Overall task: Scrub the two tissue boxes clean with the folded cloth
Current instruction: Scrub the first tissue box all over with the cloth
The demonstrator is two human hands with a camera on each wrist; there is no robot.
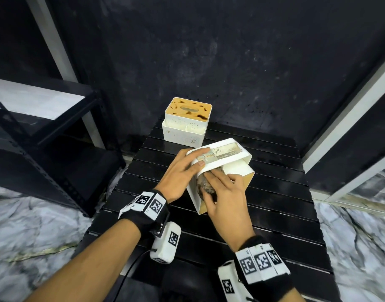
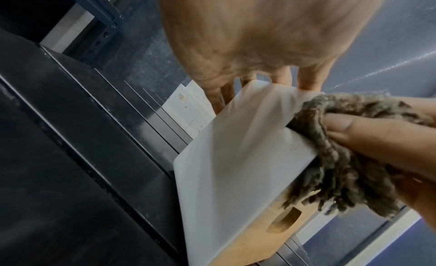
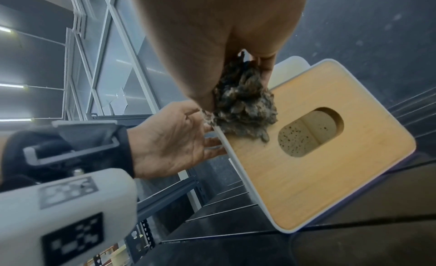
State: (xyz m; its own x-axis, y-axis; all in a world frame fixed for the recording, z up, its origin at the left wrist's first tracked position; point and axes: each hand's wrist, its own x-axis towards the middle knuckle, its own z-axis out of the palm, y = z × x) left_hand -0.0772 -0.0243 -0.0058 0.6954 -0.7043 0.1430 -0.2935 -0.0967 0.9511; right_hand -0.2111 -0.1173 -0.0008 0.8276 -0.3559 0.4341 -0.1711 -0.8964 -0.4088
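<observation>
A white tissue box (image 1: 237, 168) lies tipped on its side on the black slatted table (image 1: 263, 225), its labelled base turned away from me. Its wooden lid (image 3: 295, 176) with an oval slot faces me. My left hand (image 1: 180, 173) rests on the far left end of the box, fingers straight over the base edge. My right hand (image 1: 226, 197) grips a bunched grey-brown cloth (image 1: 203, 184) and presses it on the box's upward white side (image 2: 235, 158), close to the lid edge. The second tissue box (image 1: 188, 118), its wooden lid stained dark, stands upright at the table's back.
A black metal shelf unit (image 1: 45, 127) stands to the left of the table. A dark wall is close behind it. A white-framed glass door (image 1: 350, 127) runs along the right. Marbled floor shows on both sides.
</observation>
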